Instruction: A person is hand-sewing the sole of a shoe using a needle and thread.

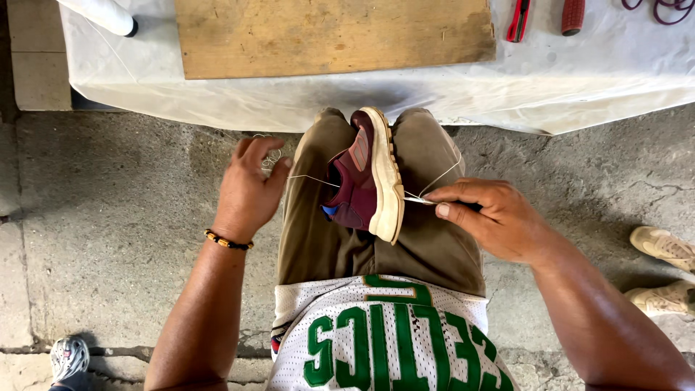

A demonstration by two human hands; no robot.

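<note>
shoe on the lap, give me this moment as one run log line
shoe: clamped between knees, sole right | left hand: pulling thread taut | right hand: pinching thread end at sole edge | wooden board: on table

A low worktop (594, 80) covered with a white plastic sheet is standing on the cracked grey concrete floor (130, 239). A flat, worn wooden board (329, 36) is lying on the worktop. Beside the board, a red-handled tool (518, 20) and a red ribbed grip (573, 16) are resting on the sheet.
</note>
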